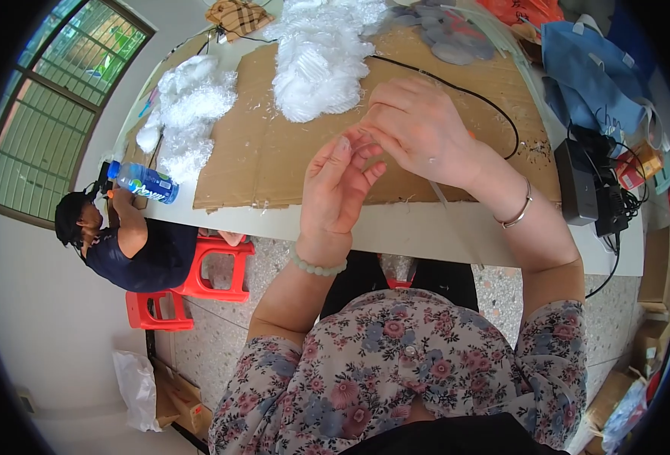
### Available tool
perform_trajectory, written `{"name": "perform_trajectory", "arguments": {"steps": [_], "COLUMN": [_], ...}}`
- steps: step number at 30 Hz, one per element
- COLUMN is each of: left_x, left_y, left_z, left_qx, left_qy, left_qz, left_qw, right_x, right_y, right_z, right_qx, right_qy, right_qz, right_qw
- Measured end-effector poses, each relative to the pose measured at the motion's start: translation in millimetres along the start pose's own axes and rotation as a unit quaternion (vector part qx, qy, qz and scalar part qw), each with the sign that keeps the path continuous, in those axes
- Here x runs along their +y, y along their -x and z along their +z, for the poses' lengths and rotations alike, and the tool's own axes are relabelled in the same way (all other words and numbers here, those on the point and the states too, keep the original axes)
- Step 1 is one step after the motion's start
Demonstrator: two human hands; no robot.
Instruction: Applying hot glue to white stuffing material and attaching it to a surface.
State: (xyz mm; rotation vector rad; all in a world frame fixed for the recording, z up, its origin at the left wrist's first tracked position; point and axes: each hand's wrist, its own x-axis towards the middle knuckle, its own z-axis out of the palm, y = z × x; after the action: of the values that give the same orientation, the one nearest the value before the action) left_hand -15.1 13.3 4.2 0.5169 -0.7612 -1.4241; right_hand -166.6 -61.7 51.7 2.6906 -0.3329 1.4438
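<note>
At the far left a second person sits low beside a red plastic stool (215,267), and a blue drink bottle (145,182) lies at the near left corner of the surface (396,227). Just right of it, a loose heap of clear shredded plastic (187,106) rests partly on the brown cardboard sheet (267,152) that covers most of the surface, with a bigger white fluffy pile (320,57) further along the cardboard.

The left hand (339,189) is raised palm-up above the cardboard's near edge, its fingers loosely curled toward the fingertips of the right hand (418,133), which reaches down from above with thumb and forefinger pressed together. The two hands meet at the fingertips, seemingly pinching a tiny clear or white scrap between them; it is too small and pale to make out, and the right hand covers most of it. I judge this to be fine fingertip work, such as separating or shaping a thin piece, and the next move would call for a steady pinch and small finger motions rather than any reach.

A black cable (471,95) loops behind the right hand. Further right lie grey pieces (449,34), blue fabric (589,72) and a black power adapter (577,182). The right rim is dark and cuts off whatever lies beyond.
</note>
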Motion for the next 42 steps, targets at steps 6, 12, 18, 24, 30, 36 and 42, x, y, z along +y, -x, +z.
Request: {"name": "perform_trajectory", "arguments": {"steps": [6, 12, 18, 24, 30, 36, 42], "left_x": [-2, -1, -1, -2, 11, 15, 22], "left_y": [7, 7, 4, 3, 0, -7, -15], "left_z": [11, -1, -7, -6, -8, 13, 37], "left_qx": [0.016, 0.012, -0.007, 0.006, 0.111, 0.043, -0.05], "left_qy": [0.008, 0.043, 0.072, 0.076, -0.024, -0.168, -0.354], "left_qz": [-0.002, 0.008, 0.006, -0.012, 0.059, 0.116, 0.25], "left_qw": [1.0, 0.999, 0.997, 0.997, 0.992, 0.978, 0.9], "right_x": [4, 26, 9, 8, 26, 41, 26], "right_y": [0, -3, -2, 0, -3, 9, 3], "right_z": [1, -15, -4, 0, -15, -1, 3], "right_qx": [0.043, 0.063, -0.047, -0.084, -0.025, -0.05, -0.083], "right_qy": [0.077, 0.077, -0.042, -0.044, -0.453, -0.726, -0.736], "right_qz": [-0.004, 0.118, 0.111, 0.035, 0.387, 0.299, 0.28], "right_qw": [0.996, 0.988, 0.992, 0.995, 0.803, 0.617, 0.611]}}
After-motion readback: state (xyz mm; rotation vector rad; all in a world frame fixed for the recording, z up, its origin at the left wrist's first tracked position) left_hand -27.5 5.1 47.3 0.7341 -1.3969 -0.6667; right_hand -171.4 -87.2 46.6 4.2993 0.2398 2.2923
